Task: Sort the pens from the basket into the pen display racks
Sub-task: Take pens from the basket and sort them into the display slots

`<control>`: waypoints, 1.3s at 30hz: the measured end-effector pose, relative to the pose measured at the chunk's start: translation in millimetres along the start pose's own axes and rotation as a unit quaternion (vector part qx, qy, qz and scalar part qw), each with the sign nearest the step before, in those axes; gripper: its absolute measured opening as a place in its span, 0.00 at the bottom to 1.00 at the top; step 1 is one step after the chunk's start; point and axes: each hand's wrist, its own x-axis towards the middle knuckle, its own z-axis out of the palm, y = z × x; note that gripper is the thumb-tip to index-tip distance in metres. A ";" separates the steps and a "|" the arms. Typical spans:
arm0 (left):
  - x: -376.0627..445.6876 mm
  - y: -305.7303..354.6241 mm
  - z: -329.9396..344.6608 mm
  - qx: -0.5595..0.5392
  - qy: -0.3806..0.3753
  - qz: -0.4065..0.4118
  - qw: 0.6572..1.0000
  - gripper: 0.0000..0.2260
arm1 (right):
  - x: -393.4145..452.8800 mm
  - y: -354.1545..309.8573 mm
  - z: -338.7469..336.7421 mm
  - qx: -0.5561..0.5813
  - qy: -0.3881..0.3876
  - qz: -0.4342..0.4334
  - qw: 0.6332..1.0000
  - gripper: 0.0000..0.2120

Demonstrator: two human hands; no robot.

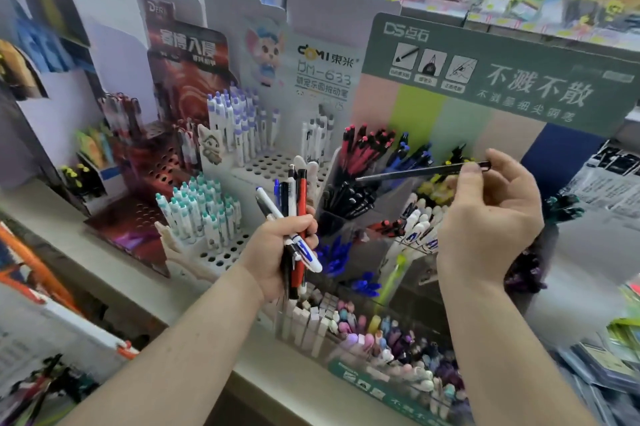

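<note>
Left hand (277, 245) grips a bundle of pens (294, 214) upright; right hand (485, 214), raised, pinches a black pen (415, 172) level.

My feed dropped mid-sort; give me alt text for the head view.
The right hand pinches a slim black pen level above the green tiered pen rack, while the left hand grips a bundle of mixed pens upright before the white perforated rack.

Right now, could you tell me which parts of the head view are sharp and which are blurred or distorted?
Head view: the left hand gripping a pen bundle and the right hand pinching a black pen are fairly sharp; the edges smear; wide-angle bending tilts the green sign; lighting is even.
</note>
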 end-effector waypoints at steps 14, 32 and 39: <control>5.3 10.1 -8.0 0.046 -0.001 -0.021 0.999 0.05 | -6.2 43.4 72.9 -0.341 -0.278 -0.118 0.890 0.10; 2.0 2.4 -10.1 0.244 -0.027 -0.014 0.969 0.09 | -51.9 7.3 45.2 -0.242 -0.372 0.109 0.890 0.11; -2.8 -1.7 4.9 0.136 0.024 -0.055 0.989 0.06 | -51.0 5.7 30.8 -0.187 -0.309 0.116 0.925 0.08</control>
